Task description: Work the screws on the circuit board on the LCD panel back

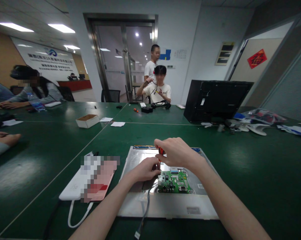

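Observation:
A screwdriver [161, 151] with a red and black handle is gripped in my right hand [176, 152], upright, its shaft pointing down. Just below, my left hand [148, 168] pinches its fingers together by the shaft's lower end, at the upper left corner of a green circuit board [175, 181]. What those fingers hold, if anything, is hidden. The board lies on a silver metal display panel [165, 203], flat on the table. From the board's left side a grey cable [147, 208] runs toward me and ends in a white connector.
On the green table [260, 180], a white power bank [74, 185] and a pink phone [108, 180] lie left of the panel. A small box [87, 121] and a black monitor casing [215, 101] stand farther off. A co-worker's hand [5, 141] rests at left; other people sit beyond.

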Demonstrator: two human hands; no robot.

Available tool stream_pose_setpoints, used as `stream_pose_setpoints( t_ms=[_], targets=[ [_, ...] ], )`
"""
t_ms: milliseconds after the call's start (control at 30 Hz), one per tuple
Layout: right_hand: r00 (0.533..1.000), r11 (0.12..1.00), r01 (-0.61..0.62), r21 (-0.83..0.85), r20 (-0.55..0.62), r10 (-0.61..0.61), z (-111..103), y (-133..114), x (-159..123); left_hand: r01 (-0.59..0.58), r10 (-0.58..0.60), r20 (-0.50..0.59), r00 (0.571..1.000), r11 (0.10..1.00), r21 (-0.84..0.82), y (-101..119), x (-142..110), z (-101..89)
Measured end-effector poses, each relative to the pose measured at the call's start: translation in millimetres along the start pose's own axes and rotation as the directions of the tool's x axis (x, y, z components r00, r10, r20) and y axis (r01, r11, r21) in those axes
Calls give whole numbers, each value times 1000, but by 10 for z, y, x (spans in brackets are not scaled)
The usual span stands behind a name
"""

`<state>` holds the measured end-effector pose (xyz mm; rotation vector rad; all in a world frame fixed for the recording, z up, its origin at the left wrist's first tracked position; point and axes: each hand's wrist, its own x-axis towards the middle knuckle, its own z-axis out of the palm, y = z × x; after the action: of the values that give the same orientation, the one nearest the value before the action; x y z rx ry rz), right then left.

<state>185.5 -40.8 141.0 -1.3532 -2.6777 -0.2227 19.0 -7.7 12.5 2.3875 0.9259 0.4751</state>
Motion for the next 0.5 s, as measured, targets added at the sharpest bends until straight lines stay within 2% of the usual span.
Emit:
stream_pose_setpoints(
  t_ms=[500],
  targets=[
    [1000, 1000, 1, -5, 20, -1, -8, 11, 5, -14, 15, 22, 1000, 999, -39, -12, 5, 0]
  ],
)
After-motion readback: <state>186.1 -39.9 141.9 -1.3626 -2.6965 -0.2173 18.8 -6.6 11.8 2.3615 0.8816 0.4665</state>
